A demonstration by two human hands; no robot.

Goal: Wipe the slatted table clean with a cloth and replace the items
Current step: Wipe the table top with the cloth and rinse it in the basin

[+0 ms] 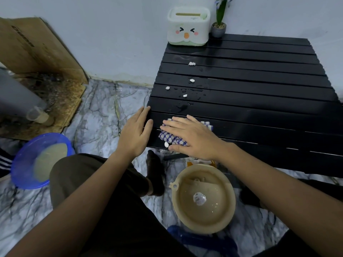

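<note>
We are wiping: right hand (pixel 193 138) presses the cloth (pixel 173 139) flat, grip released; left hand (pixel 136 131) released steadies the bench (pixel 259 101); next, sweep the white crumbs (pixel 192 80)

My right hand (pixel 194 138) lies flat on the checked cloth (pixel 173 139) and presses it on the black slatted table (pixel 259 101), near the left corner. My left hand (pixel 136 132) rests open on the table's left edge, just beside the cloth. Small white bits (pixel 192 80) and water drops lie on the slats past my hands. A white tissue box (pixel 188 27) with a funny face and a little plant pot (pixel 218 29) stand at the far edge. A tan bowl (pixel 204 199) sits on the floor under my right arm, and a blue bowl (pixel 39 160) sits to my left.
</note>
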